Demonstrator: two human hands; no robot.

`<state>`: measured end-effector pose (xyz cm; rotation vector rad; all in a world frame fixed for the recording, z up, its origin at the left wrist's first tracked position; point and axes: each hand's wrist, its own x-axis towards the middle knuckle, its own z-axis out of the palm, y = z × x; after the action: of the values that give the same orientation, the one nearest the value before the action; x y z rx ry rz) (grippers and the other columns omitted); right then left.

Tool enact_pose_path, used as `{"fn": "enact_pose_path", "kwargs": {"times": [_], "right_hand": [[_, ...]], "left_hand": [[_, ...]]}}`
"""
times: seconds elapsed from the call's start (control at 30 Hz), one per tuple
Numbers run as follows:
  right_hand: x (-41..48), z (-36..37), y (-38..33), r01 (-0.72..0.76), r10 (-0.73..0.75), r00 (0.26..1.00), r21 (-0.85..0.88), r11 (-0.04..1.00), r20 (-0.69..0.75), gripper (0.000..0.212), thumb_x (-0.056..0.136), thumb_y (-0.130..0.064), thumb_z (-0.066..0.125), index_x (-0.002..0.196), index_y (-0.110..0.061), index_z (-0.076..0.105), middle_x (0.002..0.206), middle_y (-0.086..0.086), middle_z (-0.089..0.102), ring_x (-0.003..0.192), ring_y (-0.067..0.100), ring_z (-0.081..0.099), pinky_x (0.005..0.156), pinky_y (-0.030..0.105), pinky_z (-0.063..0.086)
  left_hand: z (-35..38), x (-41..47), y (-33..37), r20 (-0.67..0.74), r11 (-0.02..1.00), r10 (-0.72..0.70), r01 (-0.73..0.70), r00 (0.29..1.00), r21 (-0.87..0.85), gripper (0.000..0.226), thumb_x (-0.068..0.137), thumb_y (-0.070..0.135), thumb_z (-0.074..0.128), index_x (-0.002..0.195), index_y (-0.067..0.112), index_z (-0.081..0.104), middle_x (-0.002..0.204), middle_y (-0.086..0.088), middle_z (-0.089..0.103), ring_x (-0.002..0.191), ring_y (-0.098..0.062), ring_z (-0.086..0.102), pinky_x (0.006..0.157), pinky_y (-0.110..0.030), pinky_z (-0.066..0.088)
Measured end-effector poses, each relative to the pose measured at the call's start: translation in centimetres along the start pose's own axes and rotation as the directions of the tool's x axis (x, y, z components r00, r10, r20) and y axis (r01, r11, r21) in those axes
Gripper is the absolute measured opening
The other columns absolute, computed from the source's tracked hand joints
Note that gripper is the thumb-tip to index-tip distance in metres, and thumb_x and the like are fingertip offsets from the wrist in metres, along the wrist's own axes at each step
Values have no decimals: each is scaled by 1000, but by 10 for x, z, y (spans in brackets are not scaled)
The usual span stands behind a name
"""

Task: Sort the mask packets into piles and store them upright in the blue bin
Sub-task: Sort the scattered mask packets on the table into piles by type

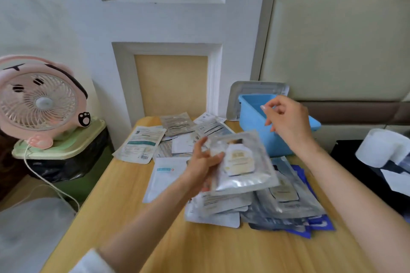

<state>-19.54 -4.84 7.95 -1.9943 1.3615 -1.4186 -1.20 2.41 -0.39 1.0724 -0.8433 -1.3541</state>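
While left hand (203,162) fingers pinch silver packet (241,162) (print blurred) | right hand (286,122) fingers curled, seemingly empty, before blue bin (250,115)

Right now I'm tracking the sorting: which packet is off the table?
The silver packet in the left hand; the others lie on the table.

The bin (253,122) at two o'clock is sky blue. The held packet (241,162) is silver with a cream label. Beneath it lie silver-grey packets (288,201), with royal blue packets (321,225) at five o'clock. At eleven o'clock, a white packet (142,142) carries teal bands and black print. The table (199,250) is honey-yellow wood grain. At nine o'clock, the fan (40,99) is pale pink with black paw marks.
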Motion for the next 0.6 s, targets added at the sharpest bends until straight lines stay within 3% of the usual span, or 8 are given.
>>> {"fn": "enact_pose_path", "kwargs": {"times": [0.07, 0.13, 0.2, 0.23, 0.27, 0.33, 0.47, 0.6], "right_hand": [[0, -2, -2, -1, -1, 999, 38, 999, 44, 12, 89, -17, 61, 81, -7, 61, 59, 3, 62, 40, 0, 53, 42, 15, 43], [-4, 1, 4, -10, 8, 993, 15, 1000, 117, 11, 89, -16, 60, 80, -9, 60, 61, 4, 63, 43, 0, 54, 43, 12, 41], [-7, 6, 21, -26, 44, 979, -95, 995, 197, 11, 88, -19, 61, 79, -14, 61, 66, 1, 65, 54, 3, 59, 52, 23, 49], [-9, 8, 31, -34, 75, 967, -168, 985, 243, 11, 88, -21, 61, 78, -18, 62, 69, -2, 67, 63, 8, 62, 60, 31, 53], [-10, 10, 40, -37, 106, 953, -236, 971, 284, 10, 87, -23, 62, 77, -22, 63, 73, -4, 67, 71, 11, 63, 68, 36, 54], [-13, 15, 53, -33, 143, 930, -310, 950, 339, 10, 86, -24, 63, 76, -25, 63, 80, -6, 67, 82, 13, 62, 76, 36, 52], [-14, 43, 60, -76, 171, 889, -233, 970, 425, 7, 89, -22, 62, 94, -20, 66, 97, -3, 68, 93, 12, 61, 83, 27, 48], [4, 85, 74, -148, 284, 791, -281, 948, 542, 41, 94, -26, 53, 133, -16, 44, 135, 5, 51, 120, 18, 50, 92, 26, 39]], "left_hand": [[32, 10, -12, 38, 997, -56, 54, 998, 54, 71, 87, -4, 58, 142, 20, 20, 108, -13, 61, 87, -25, 65, 78, -37, 56], [50, 21, -29, 34, 930, -72, 55, 997, 363, 79, 84, 3, 65, 145, 16, 16, 119, -14, 55, 100, -25, 60, 87, -39, 51], [46, 29, -37, -37, 636, 50, -3, 998, 772, 80, 82, 17, 70, 145, 13, 20, 138, -13, 39, 125, -26, 43, 106, -39, 38], [37, 34, -37, -82, 507, 146, -4, 986, 862, 76, 82, 22, 69, 143, 12, 25, 141, -11, 33, 131, -26, 33, 110, -36, 31], [25, 41, -32, -134, 477, 211, 18, 968, 879, 70, 83, 25, 66, 141, 11, 30, 141, -11, 32, 132, -26, 29, 111, -36, 28], [0, 61, -20, -261, 553, 221, 99, 940, 827, 61, 85, 27, 63, 137, 12, 35, 138, -13, 37, 129, -28, 33, 107, -38, 31], [-32, 97, 4, -382, 778, -15, 250, 924, 576, 59, 85, 27, 64, 132, 15, 30, 132, -19, 44, 118, -34, 47, 95, -40, 44], [-36, 115, 14, -400, 916, -141, 273, 906, 294, 68, 88, 15, 60, 141, 5, 19, 114, -20, 52, 101, -31, 58, 79, -40, 50]]}}
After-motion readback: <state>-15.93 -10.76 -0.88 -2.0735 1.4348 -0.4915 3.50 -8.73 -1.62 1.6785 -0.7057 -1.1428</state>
